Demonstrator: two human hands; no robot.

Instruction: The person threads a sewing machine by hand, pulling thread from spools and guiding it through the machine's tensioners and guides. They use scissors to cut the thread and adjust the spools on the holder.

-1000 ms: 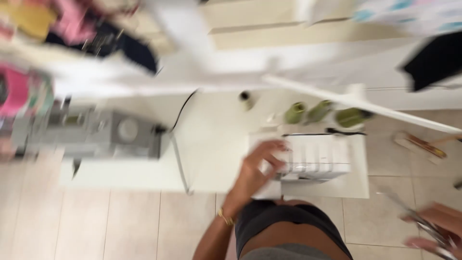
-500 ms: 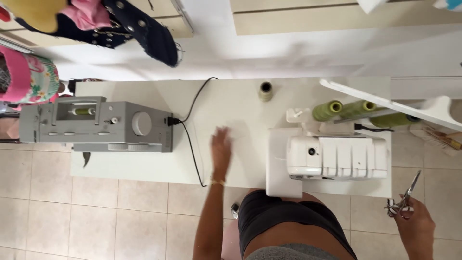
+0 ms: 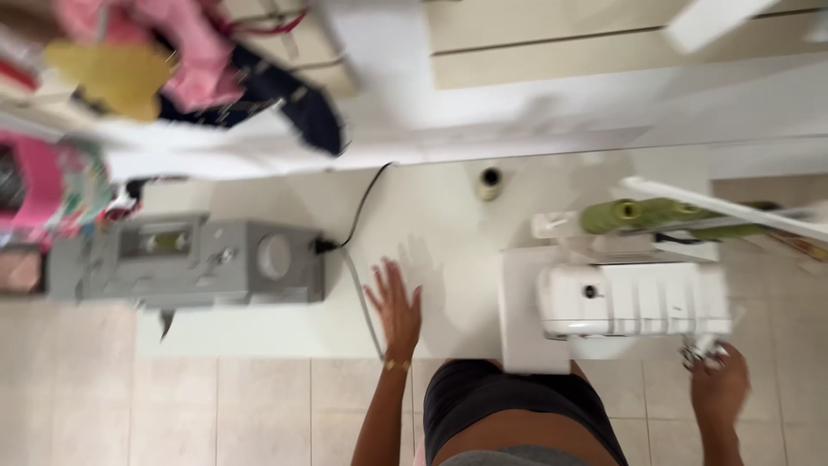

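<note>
- Nearest, the person's dark shorts fill the bottom middle, over a floor (image 3: 259,406) of pale square tiles with thin grout lines.
- The right hand (image 3: 718,386) sits low at the right, just beyond the near edge of the bench, fingers pressed together around small metal scissors (image 3: 699,355); the blades are blurred and hard to read. Half a second ago this hand was lower and further right, clear of the machine; now it is just below it.
- The left hand (image 3: 397,308) lies flat on the bench (image 3: 431,233) with fingers spread, a thin gold bracelet (image 3: 397,366) at the wrist. It lay at much the same spot before.
- The bench is smooth, white and rectangular.
- On its right stands a boxy white plastic serger (image 3: 634,298) with ribbed front panels.
- On its left, a grey, long, blocky sewing machine (image 3: 185,263) with a round dial; a dark cord (image 3: 358,216) curves from its right end toward the far edge.
- Behind the serger, green thread cones (image 3: 642,214) lie tilted; further back, a small pale spool (image 3: 489,181) stands alone.
- Farthest left, a soft heap of pink, yellow and navy cloth (image 3: 198,60), more blurred than before.
</note>
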